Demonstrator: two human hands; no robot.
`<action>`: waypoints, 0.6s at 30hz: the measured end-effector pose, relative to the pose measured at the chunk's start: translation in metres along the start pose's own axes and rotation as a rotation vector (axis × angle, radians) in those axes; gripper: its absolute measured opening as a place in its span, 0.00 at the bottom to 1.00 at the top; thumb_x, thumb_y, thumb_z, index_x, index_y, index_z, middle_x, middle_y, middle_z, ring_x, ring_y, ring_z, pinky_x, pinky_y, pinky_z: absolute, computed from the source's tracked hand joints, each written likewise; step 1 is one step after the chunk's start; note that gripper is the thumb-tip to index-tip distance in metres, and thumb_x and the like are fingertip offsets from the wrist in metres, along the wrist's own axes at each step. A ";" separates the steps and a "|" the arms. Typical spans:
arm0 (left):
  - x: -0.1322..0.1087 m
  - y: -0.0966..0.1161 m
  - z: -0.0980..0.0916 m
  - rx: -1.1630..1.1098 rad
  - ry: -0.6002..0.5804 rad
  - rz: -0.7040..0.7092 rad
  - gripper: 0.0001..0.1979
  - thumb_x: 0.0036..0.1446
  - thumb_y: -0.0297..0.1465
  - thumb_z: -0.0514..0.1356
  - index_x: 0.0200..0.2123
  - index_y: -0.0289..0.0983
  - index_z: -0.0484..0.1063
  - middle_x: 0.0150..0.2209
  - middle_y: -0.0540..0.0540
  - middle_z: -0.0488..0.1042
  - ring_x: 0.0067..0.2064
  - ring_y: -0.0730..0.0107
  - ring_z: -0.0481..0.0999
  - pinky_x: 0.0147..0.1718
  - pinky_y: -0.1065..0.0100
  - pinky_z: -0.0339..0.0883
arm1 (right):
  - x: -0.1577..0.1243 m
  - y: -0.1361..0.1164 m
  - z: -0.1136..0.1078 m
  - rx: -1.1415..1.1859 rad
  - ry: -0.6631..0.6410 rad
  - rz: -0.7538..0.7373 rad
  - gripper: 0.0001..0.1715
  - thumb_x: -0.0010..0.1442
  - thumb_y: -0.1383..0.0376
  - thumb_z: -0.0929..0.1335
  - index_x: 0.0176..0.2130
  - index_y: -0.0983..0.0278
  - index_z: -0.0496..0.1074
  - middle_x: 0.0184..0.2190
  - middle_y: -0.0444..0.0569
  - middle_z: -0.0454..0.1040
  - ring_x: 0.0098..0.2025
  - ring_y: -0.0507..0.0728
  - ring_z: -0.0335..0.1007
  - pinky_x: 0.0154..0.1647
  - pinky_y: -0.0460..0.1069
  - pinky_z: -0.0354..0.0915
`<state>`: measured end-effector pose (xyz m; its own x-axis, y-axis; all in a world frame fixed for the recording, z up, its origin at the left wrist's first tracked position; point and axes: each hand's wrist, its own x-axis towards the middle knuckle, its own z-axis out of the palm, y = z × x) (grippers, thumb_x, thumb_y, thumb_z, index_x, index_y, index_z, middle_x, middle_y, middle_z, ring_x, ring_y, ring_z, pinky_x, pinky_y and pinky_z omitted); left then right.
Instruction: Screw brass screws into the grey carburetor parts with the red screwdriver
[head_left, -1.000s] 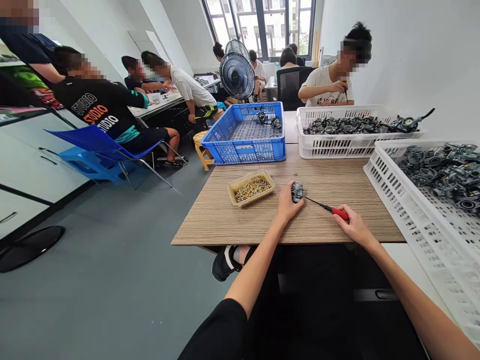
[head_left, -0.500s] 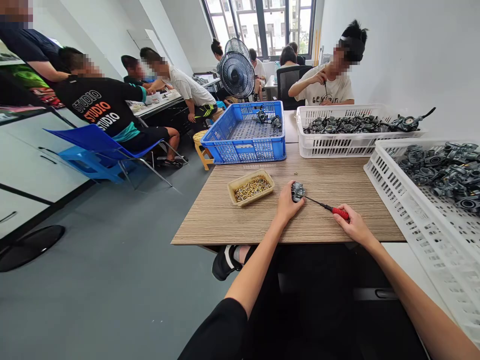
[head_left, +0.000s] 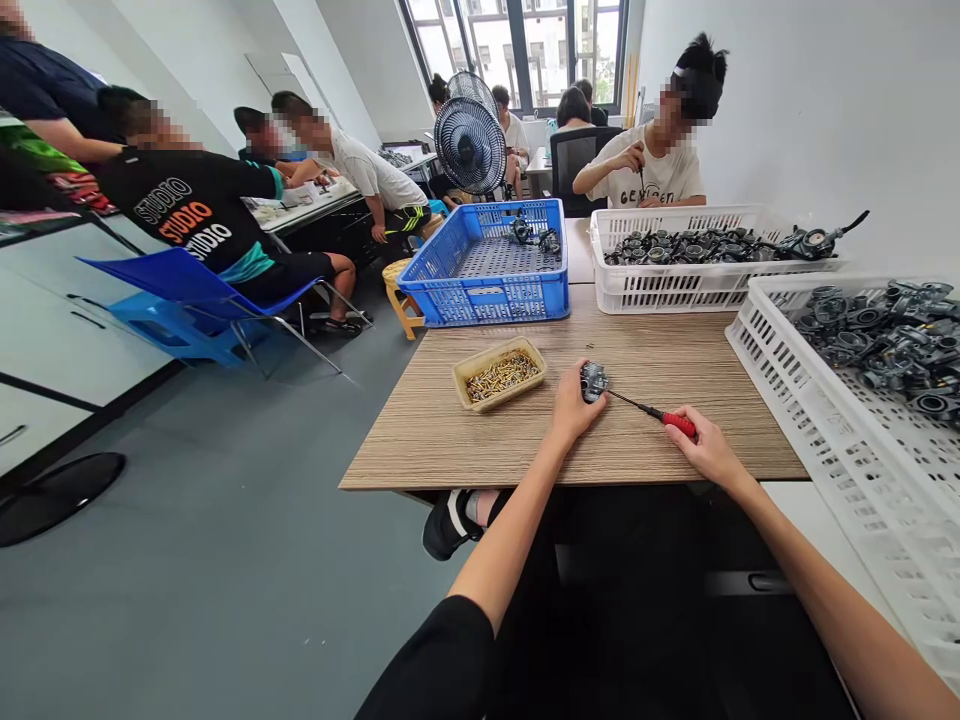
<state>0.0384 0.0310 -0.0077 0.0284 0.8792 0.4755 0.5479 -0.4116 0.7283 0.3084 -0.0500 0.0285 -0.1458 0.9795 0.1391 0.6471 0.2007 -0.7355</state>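
Red-handled screwdriver (head_left: 679,424) sits in the right hand (head_left: 701,447), fingers closed around its grip, the thin shaft reaching to a small grey carburetor (head_left: 594,381). The left hand (head_left: 574,408) clasps that carburetor against the wood-grain table (head_left: 420,445). Just left of it lies a tan tray (head_left: 499,375) of small brass parts. A white slotted crate (head_left: 795,400) of carburetors stands at right, with a second white crate (head_left: 675,290) beyond it. A blue crate (head_left: 480,300) holding two carburetors partly blocks the view ahead, and past it stand a black pedestal fan (head_left: 465,145) and a seated co-worker (head_left: 652,170).
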 end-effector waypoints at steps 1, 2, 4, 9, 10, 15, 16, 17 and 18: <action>0.000 0.000 0.000 -0.001 0.000 0.000 0.35 0.55 0.30 0.67 0.65 0.40 0.61 0.58 0.38 0.75 0.60 0.51 0.75 0.63 0.51 0.69 | 0.000 0.000 0.000 -0.002 -0.002 0.002 0.21 0.66 0.44 0.66 0.38 0.58 0.69 0.25 0.42 0.68 0.27 0.57 0.63 0.31 0.50 0.61; 0.000 0.000 0.000 -0.002 0.000 0.001 0.35 0.55 0.30 0.67 0.65 0.40 0.61 0.58 0.38 0.75 0.60 0.51 0.75 0.64 0.51 0.69 | 0.000 0.000 0.000 -0.002 -0.003 0.003 0.21 0.66 0.44 0.66 0.38 0.58 0.69 0.25 0.42 0.68 0.27 0.57 0.63 0.31 0.50 0.61; 0.000 -0.001 0.000 -0.006 -0.001 0.003 0.35 0.55 0.30 0.67 0.65 0.40 0.61 0.58 0.39 0.75 0.60 0.51 0.75 0.64 0.51 0.69 | 0.000 0.000 0.000 -0.001 -0.006 0.002 0.21 0.66 0.44 0.66 0.39 0.58 0.69 0.25 0.42 0.67 0.27 0.56 0.62 0.31 0.50 0.61; 0.000 0.000 0.000 -0.004 -0.001 0.004 0.35 0.55 0.30 0.67 0.65 0.40 0.61 0.58 0.39 0.75 0.60 0.51 0.75 0.63 0.51 0.69 | 0.000 -0.001 -0.001 0.009 -0.006 -0.007 0.20 0.67 0.44 0.66 0.39 0.58 0.70 0.25 0.43 0.68 0.28 0.57 0.63 0.31 0.50 0.61; 0.000 0.001 0.000 -0.001 -0.001 0.003 0.36 0.55 0.30 0.67 0.65 0.41 0.61 0.58 0.39 0.75 0.60 0.51 0.76 0.63 0.51 0.69 | 0.000 -0.002 -0.001 0.011 -0.003 -0.008 0.20 0.67 0.44 0.66 0.39 0.58 0.70 0.25 0.43 0.68 0.28 0.57 0.63 0.31 0.50 0.61; 0.000 0.004 -0.002 0.002 -0.003 -0.003 0.35 0.55 0.29 0.67 0.65 0.41 0.61 0.58 0.39 0.75 0.59 0.52 0.76 0.62 0.52 0.70 | 0.000 -0.003 -0.001 0.004 -0.002 -0.008 0.21 0.66 0.44 0.66 0.38 0.58 0.70 0.25 0.43 0.69 0.27 0.57 0.62 0.31 0.50 0.62; 0.000 0.004 -0.002 0.001 -0.004 -0.004 0.35 0.55 0.29 0.67 0.65 0.40 0.61 0.58 0.39 0.75 0.59 0.52 0.76 0.62 0.52 0.70 | 0.000 -0.004 -0.001 0.001 0.000 -0.009 0.21 0.66 0.44 0.66 0.38 0.58 0.70 0.25 0.43 0.69 0.27 0.57 0.63 0.32 0.50 0.62; 0.000 0.005 -0.002 0.001 -0.005 -0.004 0.35 0.55 0.29 0.67 0.65 0.40 0.62 0.58 0.39 0.75 0.59 0.52 0.76 0.62 0.52 0.70 | 0.000 -0.004 -0.001 -0.001 0.002 -0.011 0.21 0.66 0.44 0.66 0.38 0.58 0.71 0.25 0.43 0.69 0.27 0.57 0.63 0.32 0.50 0.62; 0.000 0.005 -0.002 0.001 -0.006 -0.005 0.35 0.55 0.30 0.67 0.65 0.40 0.62 0.58 0.39 0.76 0.59 0.51 0.76 0.62 0.52 0.70 | 0.000 -0.004 -0.001 -0.002 0.004 -0.013 0.21 0.66 0.44 0.66 0.38 0.58 0.71 0.25 0.43 0.69 0.27 0.57 0.63 0.32 0.50 0.62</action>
<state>0.0390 0.0281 -0.0031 0.0305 0.8825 0.4693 0.5491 -0.4071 0.7299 0.3068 -0.0510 0.0319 -0.1512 0.9768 0.1519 0.6467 0.2140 -0.7321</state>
